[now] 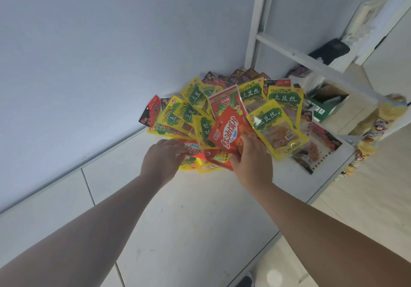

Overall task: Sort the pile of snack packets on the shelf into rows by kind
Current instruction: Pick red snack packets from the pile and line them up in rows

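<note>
A pile of snack packets lies in the far corner of the white shelf. Most are yellow packets with green labels; red ones, dark maroon ones at the back and clear-fronted dark ones on the right are mixed in. My right hand grips a red packet with white lettering, tilted up over the pile's near edge. My left hand rests flat on the packets at the pile's near-left edge, fingers over a red and yellow one; whether it grips any is unclear.
A white wall backs the shelf on the left. A white upright post and a crossbar stand behind the pile. Hanging yellow snack strips and an open green box are to the right. Bare shelf surface stretches toward me.
</note>
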`<action>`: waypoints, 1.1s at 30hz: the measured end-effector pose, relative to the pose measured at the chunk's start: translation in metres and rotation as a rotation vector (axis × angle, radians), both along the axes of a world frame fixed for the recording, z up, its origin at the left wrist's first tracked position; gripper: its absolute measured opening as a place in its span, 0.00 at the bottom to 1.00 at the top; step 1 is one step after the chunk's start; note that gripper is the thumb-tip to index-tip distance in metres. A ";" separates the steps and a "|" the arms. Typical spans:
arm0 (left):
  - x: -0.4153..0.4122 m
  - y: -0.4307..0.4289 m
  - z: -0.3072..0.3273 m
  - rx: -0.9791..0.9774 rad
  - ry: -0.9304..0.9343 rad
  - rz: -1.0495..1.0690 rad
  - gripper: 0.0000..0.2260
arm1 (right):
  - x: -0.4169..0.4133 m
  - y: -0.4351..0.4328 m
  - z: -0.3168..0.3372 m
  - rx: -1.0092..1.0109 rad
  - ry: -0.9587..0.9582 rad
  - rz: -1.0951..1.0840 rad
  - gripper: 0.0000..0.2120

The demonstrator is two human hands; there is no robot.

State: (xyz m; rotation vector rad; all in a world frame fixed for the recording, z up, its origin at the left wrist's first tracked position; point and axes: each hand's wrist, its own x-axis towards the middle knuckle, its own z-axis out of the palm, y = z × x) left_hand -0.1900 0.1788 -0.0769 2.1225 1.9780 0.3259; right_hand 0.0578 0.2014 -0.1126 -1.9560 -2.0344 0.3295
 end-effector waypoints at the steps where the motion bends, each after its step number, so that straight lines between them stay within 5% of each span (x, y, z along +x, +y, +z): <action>1: -0.001 0.001 0.003 0.011 -0.040 0.019 0.09 | 0.002 0.000 0.001 0.017 0.002 0.006 0.26; 11: -0.021 -0.014 0.052 0.120 -0.262 0.076 0.09 | 0.011 -0.006 0.038 0.200 0.142 0.017 0.14; 21: -0.071 -0.059 0.100 0.175 -0.414 0.179 0.09 | -0.033 -0.024 0.083 0.118 0.534 0.029 0.08; 33: -0.110 -0.233 0.136 0.133 -0.384 0.594 0.08 | -0.128 -0.084 0.089 -0.143 0.780 0.499 0.10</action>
